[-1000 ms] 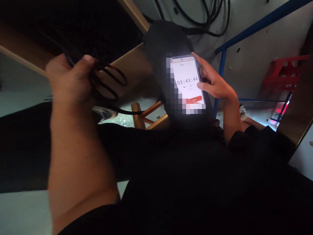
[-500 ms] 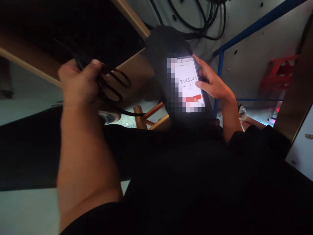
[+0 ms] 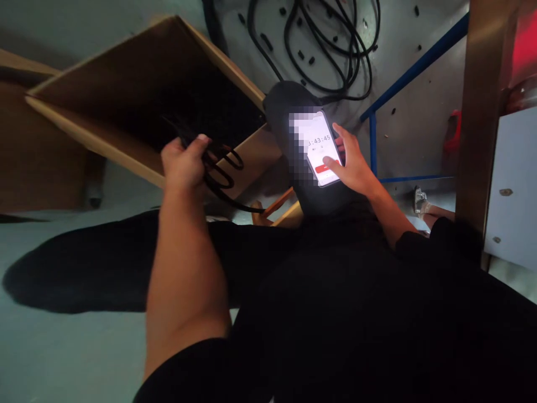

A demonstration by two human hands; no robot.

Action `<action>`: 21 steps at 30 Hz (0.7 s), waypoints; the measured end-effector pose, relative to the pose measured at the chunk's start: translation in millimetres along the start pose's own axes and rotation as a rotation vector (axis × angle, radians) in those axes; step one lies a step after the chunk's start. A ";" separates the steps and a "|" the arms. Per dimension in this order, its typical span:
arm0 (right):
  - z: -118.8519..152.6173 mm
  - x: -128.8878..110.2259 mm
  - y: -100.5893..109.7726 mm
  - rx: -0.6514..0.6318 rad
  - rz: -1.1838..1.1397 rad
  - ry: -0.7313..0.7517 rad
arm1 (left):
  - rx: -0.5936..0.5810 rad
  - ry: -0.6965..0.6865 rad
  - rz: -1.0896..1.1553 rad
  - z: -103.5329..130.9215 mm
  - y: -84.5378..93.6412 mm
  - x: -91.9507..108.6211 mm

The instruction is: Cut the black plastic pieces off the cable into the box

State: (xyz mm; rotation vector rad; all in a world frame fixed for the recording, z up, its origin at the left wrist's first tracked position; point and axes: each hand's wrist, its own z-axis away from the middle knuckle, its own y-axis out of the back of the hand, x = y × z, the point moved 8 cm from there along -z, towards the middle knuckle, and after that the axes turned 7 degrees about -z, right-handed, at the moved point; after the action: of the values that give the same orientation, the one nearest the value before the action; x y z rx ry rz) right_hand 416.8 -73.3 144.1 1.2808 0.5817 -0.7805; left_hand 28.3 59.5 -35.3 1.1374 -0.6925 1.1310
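Holding a bunch of black cable [image 3: 215, 168] in the left hand [image 3: 184, 162], with fingers closed round it and thumb uppermost. Poking out past the fist, a thin end toward the dark inside of an open brown box [image 3: 117, 67]; trailing from the other side, several loops and one longer run down to a wooden frame [image 3: 277, 204].

Lying face up on a knee [image 3: 289, 103] in black trousers: a lit phone [image 3: 321, 143]. Touching or hovering over the lower screen by a red button with the thumb of the right hand [image 3: 352, 165], fingers loosely bent beside the edge; gripping or not, impossible to tell. Showing "43:45" on screen, with blurry squares along the left.

Beyond the knee, on the grey floor [image 3: 411, 145], loops of black cord [image 3: 340, 89] among small dark bits. To the right, a blue bar [image 3: 413, 71], a foot [image 3: 418, 200] in a pale shoe and a white panel [image 3: 514, 196].
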 end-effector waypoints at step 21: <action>-4.1 -48.5 -2.0 0.080 0.329 -0.048 | 0.024 0.204 -0.020 19.8 20.0 53.0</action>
State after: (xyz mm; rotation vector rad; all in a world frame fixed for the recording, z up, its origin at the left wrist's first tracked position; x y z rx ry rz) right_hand 385.3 -60.4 179.1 1.3839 0.2919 -0.5627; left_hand 28.7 58.8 24.7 1.0301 -0.5092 1.2218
